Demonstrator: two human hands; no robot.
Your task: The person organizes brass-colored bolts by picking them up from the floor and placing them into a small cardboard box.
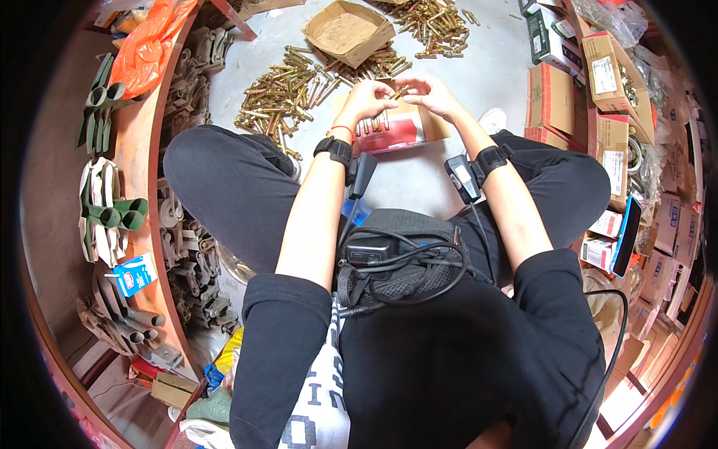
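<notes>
My left hand [368,102] and my right hand [431,98] meet above a red and brown cardboard box [401,133]. Between their fingertips is a brass-coloured expansion anchor bolt [399,93], pinched from both sides. Several similar bolts [373,123] lie side by side at the box, just below my left hand; whether they rest inside it or on a flap is hard to tell. Left of the hands spreads a loose pile of bolts [280,92] on the floor. My fingers partly hide the far side of the box.
An open cardboard tray [349,33] sits among bolts beyond my hands. Another bolt pile [435,28] lies farther right. Wooden shelving [147,163] with metal parts stands at left. Cartons [614,73] line the right side. Cables [415,258] cross a pouch at my waist.
</notes>
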